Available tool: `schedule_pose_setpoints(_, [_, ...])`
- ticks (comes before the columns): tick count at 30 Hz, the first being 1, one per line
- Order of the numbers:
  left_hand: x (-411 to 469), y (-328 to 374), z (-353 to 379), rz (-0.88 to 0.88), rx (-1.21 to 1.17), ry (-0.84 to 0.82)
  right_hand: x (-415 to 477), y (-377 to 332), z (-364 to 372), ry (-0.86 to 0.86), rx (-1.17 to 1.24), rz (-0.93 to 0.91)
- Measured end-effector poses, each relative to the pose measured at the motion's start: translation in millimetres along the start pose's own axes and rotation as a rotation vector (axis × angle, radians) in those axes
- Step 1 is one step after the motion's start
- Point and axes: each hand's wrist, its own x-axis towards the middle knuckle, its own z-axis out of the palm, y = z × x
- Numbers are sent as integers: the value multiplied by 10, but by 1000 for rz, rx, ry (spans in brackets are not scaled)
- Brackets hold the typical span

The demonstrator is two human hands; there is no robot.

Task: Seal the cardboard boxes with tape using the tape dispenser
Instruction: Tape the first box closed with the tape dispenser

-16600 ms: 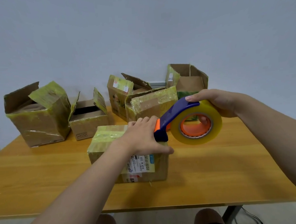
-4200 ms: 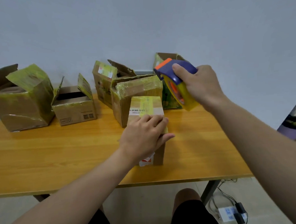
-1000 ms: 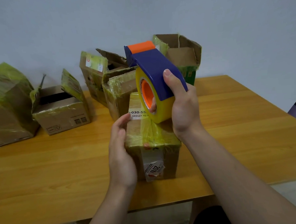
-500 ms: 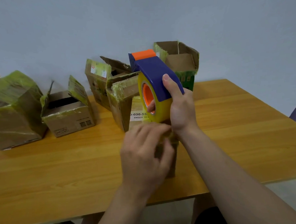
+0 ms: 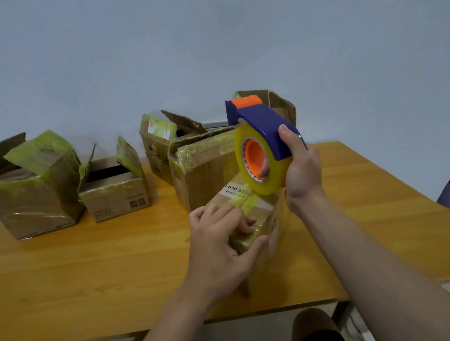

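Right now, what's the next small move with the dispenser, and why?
Probably draw the tape dispenser away along the box top: the right hand holds it just over the box, a tape strip runs from it onto the top, and the left hand grips the near edge.

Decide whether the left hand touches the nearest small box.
Touching. The head view shows the left hand pressing its fingertips on the taped top of the small box.
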Motion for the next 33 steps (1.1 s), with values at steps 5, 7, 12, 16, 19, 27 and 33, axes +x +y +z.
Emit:
schedule_pose_setpoints(5, [82,-181,-388,-27,-129,-317,63,-214,-218,33,-45,-85])
schedule_pose_setpoints(7, [126,-273,-451,-56,-6,-284,57,-272,-259,65,-22,-83])
schedule_pose_setpoints(12, [107,-80,-237,-34,318,82,26,-253,-267,59,-50,-44])
schedule_pose_setpoints(16, [-23,439,232,-67,295,-165,13,-185,-249,25,-57,-41])
schedule_pose_setpoints(19, [-21,517,553,-137,395,-223,25,-166,-247,15,-81,-39])
schedule_pose_setpoints(27, [285,77,433,-136,-64,-129,190,-344,-414,-125,-157,37])
schedule_pose_setpoints(33, [314,-419,-152,-221,-286,-291,288,-484,-503,-381,-186,217])
